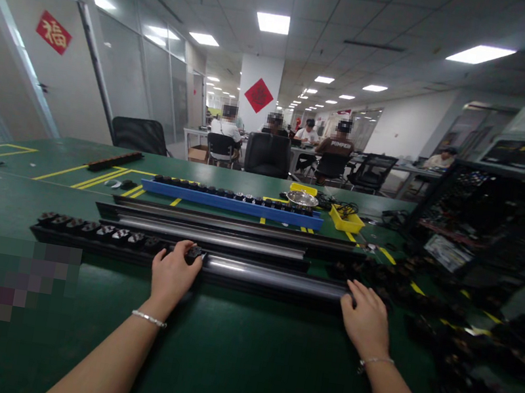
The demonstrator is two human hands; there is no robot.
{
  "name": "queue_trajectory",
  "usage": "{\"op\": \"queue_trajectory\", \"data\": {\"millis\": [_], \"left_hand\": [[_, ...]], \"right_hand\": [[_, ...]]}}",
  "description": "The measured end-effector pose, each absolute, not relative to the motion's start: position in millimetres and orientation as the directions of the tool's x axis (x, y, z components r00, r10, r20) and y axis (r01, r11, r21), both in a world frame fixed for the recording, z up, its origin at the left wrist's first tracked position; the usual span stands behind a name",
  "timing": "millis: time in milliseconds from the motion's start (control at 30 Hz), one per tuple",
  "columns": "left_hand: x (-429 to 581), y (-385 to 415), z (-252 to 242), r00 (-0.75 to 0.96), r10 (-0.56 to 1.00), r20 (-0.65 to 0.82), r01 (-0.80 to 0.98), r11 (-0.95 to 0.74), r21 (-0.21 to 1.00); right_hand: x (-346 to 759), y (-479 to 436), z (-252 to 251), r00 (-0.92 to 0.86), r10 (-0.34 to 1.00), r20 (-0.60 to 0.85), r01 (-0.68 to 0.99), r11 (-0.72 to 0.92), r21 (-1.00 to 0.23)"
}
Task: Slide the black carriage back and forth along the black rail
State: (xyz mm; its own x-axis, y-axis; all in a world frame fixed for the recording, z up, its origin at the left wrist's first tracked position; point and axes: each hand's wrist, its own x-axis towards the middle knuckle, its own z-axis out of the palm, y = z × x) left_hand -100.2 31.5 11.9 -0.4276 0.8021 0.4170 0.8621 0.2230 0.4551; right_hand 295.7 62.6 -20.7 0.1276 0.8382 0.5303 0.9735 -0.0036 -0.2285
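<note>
A long black rail with a shiny metallic channel lies across the green table in front of me. Several small black parts sit in a row along its left half. My left hand is closed around another small black part at the right end of that row, thumb on its near right side. At the rail's right end, my right hand is closed, with thumb and bent fingers gripping the end; the fingers partly hide it. Both palms face down.
Behind lie two more dark rails and a blue rail filled with black parts. A metal bowl and a yellow tray stand farther back. Loose black parts pile up on the right beside an open black machine case. People sit beyond.
</note>
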Motion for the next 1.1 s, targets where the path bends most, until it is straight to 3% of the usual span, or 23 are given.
{"op": "queue_trajectory", "data": {"millis": [567,833,1100], "left_hand": [[-96.9,29.7,12.5,-0.368,0.846,0.386,0.862,0.154,0.483],[-93.1,29.6,12.6,-0.351,0.835,0.423,0.917,0.215,0.337],[-96.4,31.0,7.1,-0.29,0.879,0.379,0.938,0.181,0.297]], "right_hand": [[296.3,61.8,-17.7,0.123,0.861,0.494,0.973,-0.006,-0.233],[296.6,62.7,-20.5,0.12,0.843,0.525,0.974,0.001,-0.224],[295.5,61.4,-18.1,0.132,0.851,0.509,0.974,-0.014,-0.228]]}}
